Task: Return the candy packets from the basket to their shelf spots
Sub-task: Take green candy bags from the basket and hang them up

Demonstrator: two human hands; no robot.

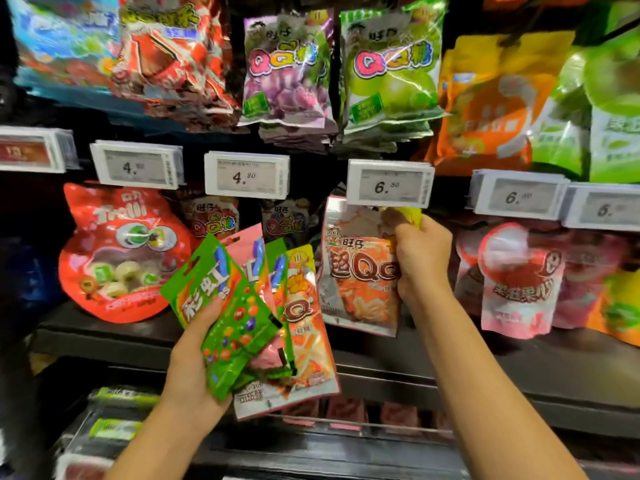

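My left hand (194,362) grips a fanned bunch of candy packets low in front of the shelf: a green rainbow-candy packet (221,306) on top, a pink one (247,258) behind it and an orange QQ packet (304,341) at the back. My right hand (420,258) pinches the yellow top of an orange-and-white QQ packet (356,271), held up at the hook under the 6.50 price tag (389,183). The basket is out of view.
Hanging rows of candy bags fill the shelf: a purple QQ bag (287,71) and a green QQ bag (391,67) above, a red Trolli bag (121,254) at left, pink bags (516,278) at right. Price tags line the rail. A lower shelf ledge (450,372) juts out.
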